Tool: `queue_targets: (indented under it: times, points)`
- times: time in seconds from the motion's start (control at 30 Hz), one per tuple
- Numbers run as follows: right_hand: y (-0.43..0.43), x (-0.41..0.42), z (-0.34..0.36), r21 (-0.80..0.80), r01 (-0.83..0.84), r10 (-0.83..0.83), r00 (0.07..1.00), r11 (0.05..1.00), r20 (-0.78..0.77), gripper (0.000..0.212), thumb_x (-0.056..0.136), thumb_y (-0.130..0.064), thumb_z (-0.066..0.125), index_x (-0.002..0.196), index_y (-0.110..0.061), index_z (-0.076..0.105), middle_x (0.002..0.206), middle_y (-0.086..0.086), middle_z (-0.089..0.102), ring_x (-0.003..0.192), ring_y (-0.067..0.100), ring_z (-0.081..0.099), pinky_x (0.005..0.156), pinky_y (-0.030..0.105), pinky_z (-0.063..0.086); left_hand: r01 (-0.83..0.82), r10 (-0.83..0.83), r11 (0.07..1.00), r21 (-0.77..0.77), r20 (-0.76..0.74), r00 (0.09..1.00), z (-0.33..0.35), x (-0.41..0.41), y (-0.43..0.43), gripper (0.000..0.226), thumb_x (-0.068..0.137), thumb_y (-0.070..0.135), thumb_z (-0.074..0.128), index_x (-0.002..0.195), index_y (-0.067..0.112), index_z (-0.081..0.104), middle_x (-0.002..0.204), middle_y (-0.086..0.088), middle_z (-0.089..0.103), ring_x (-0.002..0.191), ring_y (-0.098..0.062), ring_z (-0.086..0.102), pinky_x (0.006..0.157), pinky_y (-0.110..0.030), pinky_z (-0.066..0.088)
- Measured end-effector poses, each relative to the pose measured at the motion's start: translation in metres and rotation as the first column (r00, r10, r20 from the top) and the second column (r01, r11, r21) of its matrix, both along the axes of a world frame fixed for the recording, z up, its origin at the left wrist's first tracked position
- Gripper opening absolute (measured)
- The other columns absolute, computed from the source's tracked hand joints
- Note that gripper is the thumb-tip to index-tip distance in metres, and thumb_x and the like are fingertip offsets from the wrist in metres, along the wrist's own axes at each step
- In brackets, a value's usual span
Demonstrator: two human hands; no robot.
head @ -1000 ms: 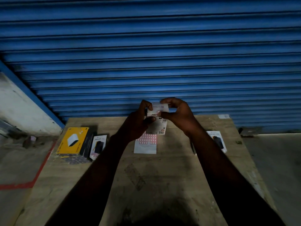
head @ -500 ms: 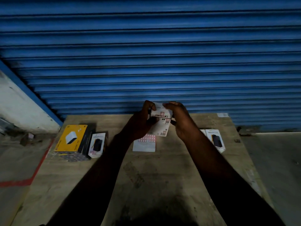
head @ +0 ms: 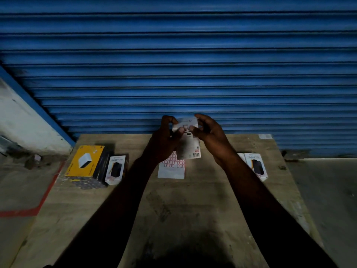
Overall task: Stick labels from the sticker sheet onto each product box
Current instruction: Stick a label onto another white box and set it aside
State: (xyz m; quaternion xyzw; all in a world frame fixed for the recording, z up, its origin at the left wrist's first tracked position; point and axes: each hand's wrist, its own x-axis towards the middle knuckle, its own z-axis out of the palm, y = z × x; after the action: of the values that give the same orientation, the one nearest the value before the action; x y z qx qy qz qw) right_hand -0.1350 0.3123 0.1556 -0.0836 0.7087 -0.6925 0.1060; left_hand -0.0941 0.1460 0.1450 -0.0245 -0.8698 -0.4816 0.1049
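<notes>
A white product box [head: 190,147] with barcodes is held upright above the far middle of the wooden table [head: 173,206]. My left hand [head: 164,141] grips its left side, thumb on the front. My right hand [head: 209,137] grips its right side, and both thumbs press near a small red-edged label on the upper front. Under the box lies the sticker sheet [head: 172,168], white with rows of red-bordered labels, partly hidden by the box.
At the left stand a yellow box [head: 85,161] on a dark stack and a white box [head: 116,169] showing a black device. Two similar white boxes [head: 256,166] lie at the right. A blue roller shutter [head: 177,64] rises behind the table.
The box has been turned so its front face points at me and now hangs longer downward. Both thumbs have moved onto its upper front.
</notes>
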Motion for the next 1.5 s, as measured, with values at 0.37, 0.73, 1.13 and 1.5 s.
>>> queue_targets:
  times: [0.37, 0.73, 1.13, 1.5]
  points:
    - [0.005, 0.0, 0.004, 0.038, 0.032, -0.03, 0.998, 0.999, -0.062, 0.052, 0.087, -0.002, 0.066, 0.137, -0.011, 0.052, 0.105, -0.013, 0.06, 0.089, -0.002, 0.061, 0.076, 0.015, 0.054, -0.081, 0.081, 0.996, -0.027, -0.016, 0.997, 0.005, 0.001, 0.013, 0.039, 0.095, 0.034, 0.055, 0.124, 0.016, 0.037, 0.098, 0.003, 0.06, 0.064, 0.002, 0.058, 0.049, -0.009, 0.046]
    - [0.022, -0.006, -0.001, 0.162, 0.093, -0.064, 0.982, 0.982, -0.175, 0.056, 0.08, -0.027, 0.078, 0.131, -0.013, 0.058, 0.114, 0.001, 0.068, 0.098, 0.006, 0.065, 0.088, 0.028, 0.056, 0.069, -0.076, 0.996, 0.055, 0.143, 0.987, 0.007, -0.001, 0.022, 0.045, 0.095, 0.014, 0.056, 0.133, 0.017, 0.031, 0.105, 0.003, 0.056, 0.072, -0.006, 0.063, 0.055, -0.016, 0.052]
    - [0.044, -0.005, -0.016, 0.497, -0.001, 0.232, 0.885, 0.868, -0.403, 0.068, 0.087, -0.014, 0.07, 0.147, -0.008, 0.038, 0.133, 0.011, 0.056, 0.111, 0.018, 0.06, 0.073, 0.001, 0.045, -0.151, 0.116, 0.973, 0.175, 0.197, 0.974, 0.01, 0.003, 0.045, 0.039, 0.092, 0.035, 0.06, 0.121, 0.019, 0.041, 0.108, 0.003, 0.055, 0.081, -0.008, 0.061, 0.053, -0.016, 0.049]
    - [0.064, -0.003, -0.015, 0.162, 0.037, 0.005, 0.967, 0.986, -0.256, 0.052, 0.078, -0.023, 0.08, 0.123, -0.017, 0.055, 0.12, -0.005, 0.063, 0.109, 0.011, 0.061, 0.089, 0.029, 0.055, -0.173, 0.104, 0.927, 0.332, 0.215, 0.971, 0.005, 0.002, 0.067, 0.025, 0.096, 0.025, 0.056, 0.11, 0.017, 0.037, 0.108, -0.009, 0.053, 0.087, -0.025, 0.061, 0.053, -0.023, 0.051]
